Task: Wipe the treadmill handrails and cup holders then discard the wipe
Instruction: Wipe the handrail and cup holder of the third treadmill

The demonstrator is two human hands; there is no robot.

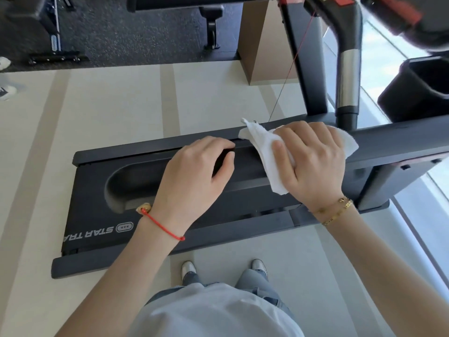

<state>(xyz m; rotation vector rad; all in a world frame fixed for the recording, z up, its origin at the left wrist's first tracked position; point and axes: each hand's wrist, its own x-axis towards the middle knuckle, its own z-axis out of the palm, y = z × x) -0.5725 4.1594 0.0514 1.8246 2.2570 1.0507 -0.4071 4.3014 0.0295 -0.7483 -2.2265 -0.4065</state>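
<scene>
I look straight down on a black treadmill (97, 224). Its dark handrail (126, 176) runs left to right under both hands and curves round in a loop at its left end. My left hand (194, 171) grips the rail, fingers curled over its far side. Just to the right, my right hand (313, 161) holds a white wipe (262, 144) wrapped over the rail; the wipe's edges stick out on both sides of the hand. A black cup holder pocket (413, 93) hangs at the upper right, beside the console.
The console upright (303, 69) and a silver-banded grip (347, 76) rise at the top right, with a thin red safety cord (291, 69) hanging down. Black gym benches stand on dark matting at the top left. My feet stand on pale floor beside the deck.
</scene>
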